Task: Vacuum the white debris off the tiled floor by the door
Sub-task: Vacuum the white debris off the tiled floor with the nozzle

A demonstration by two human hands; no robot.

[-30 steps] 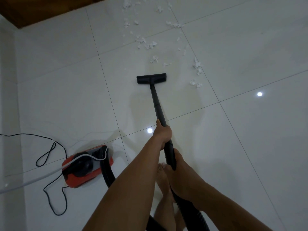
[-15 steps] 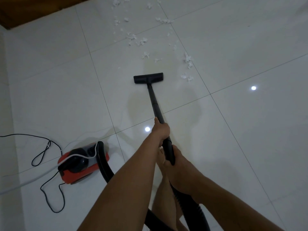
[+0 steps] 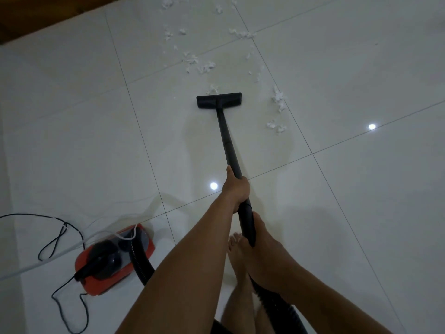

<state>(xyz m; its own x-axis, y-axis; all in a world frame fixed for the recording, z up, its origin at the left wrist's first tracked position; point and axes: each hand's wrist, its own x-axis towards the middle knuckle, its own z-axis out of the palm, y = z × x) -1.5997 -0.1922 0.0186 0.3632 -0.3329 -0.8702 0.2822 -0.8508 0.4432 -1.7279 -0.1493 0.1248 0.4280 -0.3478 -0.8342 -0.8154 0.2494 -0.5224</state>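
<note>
Status: early in the job, by my read. The nozzle [image 3: 218, 100] sits flat on the tiled floor [image 3: 337, 213]. Most of the white debris [image 3: 206, 66] lies beyond the nozzle, strewn in a loose trail that runs away from you to the top of the view. One small clump [image 3: 212, 88] touches the nozzle's far edge, so it is probably next in. A second cluster [image 3: 278, 100] lies just right of the nozzle, with a few more scraps right of it and nearer you. I see no scraps on your side of the nozzle, so that patch looks done. Everything past it and to its right is left.

Grip: your left hand [image 3: 237, 189] is wrapped round the wand [image 3: 228, 143], well back from the nozzle. Your right hand [image 3: 262, 249] is closed round the wand's thick rear end. Both grips hold the wand, neither is free.

Surface: glossy white tiles with thin dark grout lines. Two light reflections [image 3: 372, 126] throw glare, so white scraps will be hard to spot. A wood-brown strip [image 3: 36, 15] shows far left beyond the nozzle; door or threshold, can't tell. The red canister [image 3: 113, 259] sits behind and left of the nozzle, with its hose [image 3: 140, 263] attached. The black cord [image 3: 60, 237] loops farther left.
</note>
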